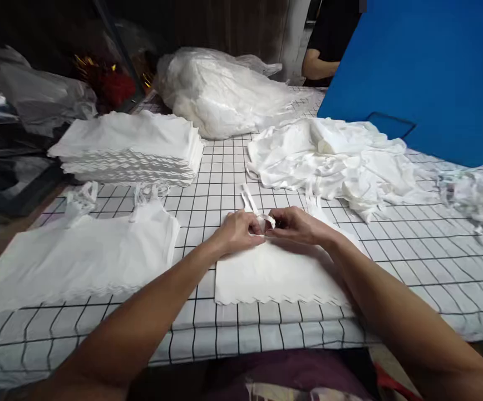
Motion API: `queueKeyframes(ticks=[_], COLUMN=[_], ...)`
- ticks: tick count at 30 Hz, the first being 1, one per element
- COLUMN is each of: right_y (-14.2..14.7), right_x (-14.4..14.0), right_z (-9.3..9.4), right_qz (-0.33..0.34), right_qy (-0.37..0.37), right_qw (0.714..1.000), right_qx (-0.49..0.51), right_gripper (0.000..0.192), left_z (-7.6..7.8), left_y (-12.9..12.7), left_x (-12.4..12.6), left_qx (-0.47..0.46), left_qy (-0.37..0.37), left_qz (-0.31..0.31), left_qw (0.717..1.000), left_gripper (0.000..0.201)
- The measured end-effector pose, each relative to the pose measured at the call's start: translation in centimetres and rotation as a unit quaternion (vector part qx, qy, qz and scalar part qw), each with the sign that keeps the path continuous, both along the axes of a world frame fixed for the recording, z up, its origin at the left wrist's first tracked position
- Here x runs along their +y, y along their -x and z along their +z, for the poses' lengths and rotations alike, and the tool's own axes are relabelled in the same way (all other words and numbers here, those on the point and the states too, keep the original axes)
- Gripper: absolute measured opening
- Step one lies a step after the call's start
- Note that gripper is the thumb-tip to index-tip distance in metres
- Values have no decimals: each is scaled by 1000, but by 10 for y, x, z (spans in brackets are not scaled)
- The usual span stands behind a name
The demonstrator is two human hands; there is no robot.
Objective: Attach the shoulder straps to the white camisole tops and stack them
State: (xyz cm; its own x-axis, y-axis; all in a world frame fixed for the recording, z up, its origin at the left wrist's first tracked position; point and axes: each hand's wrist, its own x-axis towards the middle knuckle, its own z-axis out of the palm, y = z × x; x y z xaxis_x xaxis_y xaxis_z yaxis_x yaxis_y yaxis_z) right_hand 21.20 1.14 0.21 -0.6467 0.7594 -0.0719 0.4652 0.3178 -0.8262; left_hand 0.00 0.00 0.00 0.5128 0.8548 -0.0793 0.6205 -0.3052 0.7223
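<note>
A white camisole with a scalloped hem lies flat on the checked cloth in front of me, its hem toward me. At its top edge, my left hand and my right hand meet, fingers closed on the thin white strap and the fabric beside it. The strap forms a small loop between the two hands. The other strap lies beyond my right wrist. Exactly where each fingertip grips is partly hidden by the fingers.
Left lies a stack of strapped white camisoles, with a taller folded stack behind. A loose white heap sits back right, near a blue panel. A stuffed plastic bag is at the back. Another person's arm shows beyond.
</note>
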Motion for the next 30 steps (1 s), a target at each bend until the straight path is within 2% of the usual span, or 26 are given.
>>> queueKeyframes(ticks=[4,8,12,15,18,19,21,23,26,28,30], right_y=[6,14,21,23,21,20,20,22,31,40,48], right_x=[-2,-7,-7,-4,-1,0,4,13,40,67,95], right_z=[-2,-10,-17,-19,-19,-18,-13,-6,10,18,19], right_qz=[-6,-29,-67,-91,-122,-132,-149,-171,-198,-185,-148], right_qy=[16,57,102,185,246,267,315,337,297,244,159], right_qw=[1000,993,976,948,918,907,886,877,892,916,954], right_qx=[23,104,180,244,287,296,304,295,278,260,209], right_gripper=[16,12,18,24,28,29,31,32,32,32,29], left_z=[0,-5,-7,-5,-6,-9,-18,-28,-36,-35,-31], left_y=[0,0,-2,-5,-9,-10,-11,-10,-8,-7,-6], left_x=[0,2,2,-11,-39,-49,-66,-76,-80,-78,-77], left_qx=[3,8,44,104,159,158,130,112,132,147,155], left_qy=[12,0,-14,-95,-235,-277,-331,-331,-281,-254,-241], left_qz=[4,-3,0,48,99,89,17,-61,-114,-125,-135], left_qw=[1000,1000,999,989,954,944,934,935,944,948,949], left_gripper=[8,9,10,19,35,41,50,58,68,70,70])
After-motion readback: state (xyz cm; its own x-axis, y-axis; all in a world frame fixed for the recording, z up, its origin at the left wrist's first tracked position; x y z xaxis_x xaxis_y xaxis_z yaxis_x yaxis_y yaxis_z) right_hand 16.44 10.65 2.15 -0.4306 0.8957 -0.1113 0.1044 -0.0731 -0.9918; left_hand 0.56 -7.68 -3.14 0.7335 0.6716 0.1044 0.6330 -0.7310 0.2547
